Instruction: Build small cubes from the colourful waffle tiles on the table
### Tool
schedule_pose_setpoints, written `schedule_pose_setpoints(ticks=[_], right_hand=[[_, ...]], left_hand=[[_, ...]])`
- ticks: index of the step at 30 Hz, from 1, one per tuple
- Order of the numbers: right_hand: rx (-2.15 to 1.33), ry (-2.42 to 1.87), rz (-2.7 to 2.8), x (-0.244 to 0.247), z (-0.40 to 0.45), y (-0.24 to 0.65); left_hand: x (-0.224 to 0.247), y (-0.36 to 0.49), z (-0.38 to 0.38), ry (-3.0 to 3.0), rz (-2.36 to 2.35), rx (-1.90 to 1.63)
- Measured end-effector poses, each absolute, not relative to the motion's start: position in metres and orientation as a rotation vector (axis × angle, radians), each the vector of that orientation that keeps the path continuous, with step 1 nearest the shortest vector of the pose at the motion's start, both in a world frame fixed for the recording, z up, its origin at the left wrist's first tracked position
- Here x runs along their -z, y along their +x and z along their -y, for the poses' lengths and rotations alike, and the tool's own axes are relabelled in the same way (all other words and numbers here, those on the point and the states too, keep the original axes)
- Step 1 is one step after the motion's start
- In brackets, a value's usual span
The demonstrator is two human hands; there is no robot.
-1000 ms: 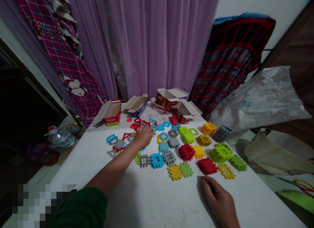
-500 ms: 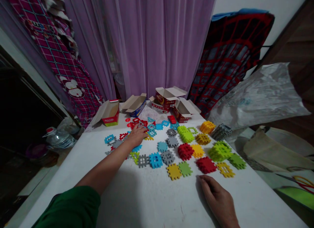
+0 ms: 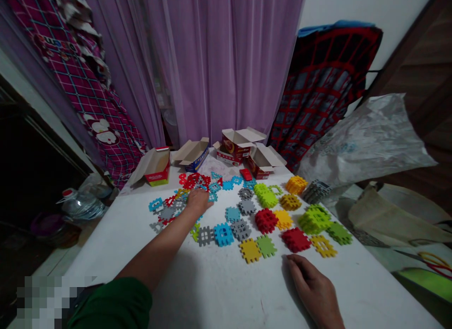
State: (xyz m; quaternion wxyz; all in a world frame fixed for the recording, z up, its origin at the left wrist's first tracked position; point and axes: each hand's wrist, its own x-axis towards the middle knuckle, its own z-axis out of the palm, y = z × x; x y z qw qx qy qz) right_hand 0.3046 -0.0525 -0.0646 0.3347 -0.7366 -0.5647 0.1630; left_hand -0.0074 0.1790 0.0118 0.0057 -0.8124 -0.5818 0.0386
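Clock positions are being read off the head view, with twelve at its top. Your left hand (image 3: pixel 197 201) is reaching over the loose pieces (image 3: pixel 170 211), its fingers bending down among them. The fingertips are being hidden, so how far they are open, and whether they are gripping a piece, cannot be told. Your right hand (image 3: pixel 314 289) is resting on the table (image 3: pixel 226 291), its fingers curling loosely and standing part-open, with nothing showing in them.

From your left hand, red pieces (image 3: pixel 192 179) are lying at twelve o'clock, a blue frame (image 3: pixel 155 204) at nine, a grey window piece (image 3: pixel 205 235) at half past five and a blue window piece (image 3: pixel 223 234) between four and five. Farther off, a lime stack (image 3: pixel 266 195) is sitting at three.

From your right hand, a red stack (image 3: pixel 296 239) is sitting close by at eleven, a yellow window piece (image 3: pixel 324 246) is lying at one, and a green tile (image 3: pixel 266 246) and a yellow tile (image 3: pixel 250 250) are lying side by side at ten.

Beyond the pieces, again from your left hand, an open red box (image 3: pixel 157 168) is standing at ten, an open blue box (image 3: pixel 194 157) at twelve and dark red boxes (image 3: pixel 236 145) between one and two. The purple curtain (image 3: pixel 219 60) is hanging behind them. Off the table, a bottle (image 3: pixel 83 204) is standing at nine.
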Motion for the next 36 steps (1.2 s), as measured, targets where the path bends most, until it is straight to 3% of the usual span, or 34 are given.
schedule_pose_setpoints(ticks=[21,36], right_hand=[[-0.366,-1.902,1.389,0.062,0.053,0.295],[-0.384,-1.897,1.405,0.065,0.053,0.297]], left_hand=[[-0.01,-0.053,-0.197,-2.305,2.362,0.22],[-0.025,-0.064,-0.198,-2.281,2.384,0.151]])
